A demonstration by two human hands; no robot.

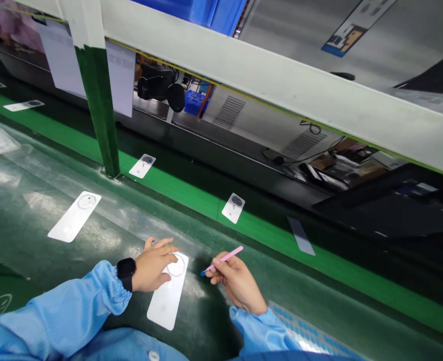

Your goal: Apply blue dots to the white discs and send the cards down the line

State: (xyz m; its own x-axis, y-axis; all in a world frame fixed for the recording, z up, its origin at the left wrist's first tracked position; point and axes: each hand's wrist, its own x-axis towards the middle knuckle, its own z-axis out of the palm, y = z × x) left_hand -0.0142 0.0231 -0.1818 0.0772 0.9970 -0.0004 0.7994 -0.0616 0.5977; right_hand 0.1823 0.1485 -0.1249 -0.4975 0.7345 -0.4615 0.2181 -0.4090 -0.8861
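A white phone back panel (166, 301) with a round camera ring lies flat on the green work surface before me. My left hand (155, 265) rests at its upper left, fingers spread, with fingertips on or just over the ring area. To the right of the panel, my right hand (238, 281) pinches pink tweezers (231, 253). A small blue piece (202, 273) sits at the tweezers' tip, apart from the panel. A second white phone back panel (70, 220) lies further left on the same surface.
Beyond a raised edge runs a green conveyor belt (183, 193) carrying several panels, such as one panel (234, 208) with a dark camera area. A green-and-white post (99, 105) stands at the left. A sheet with blue pieces (311, 333) lies by my right sleeve.
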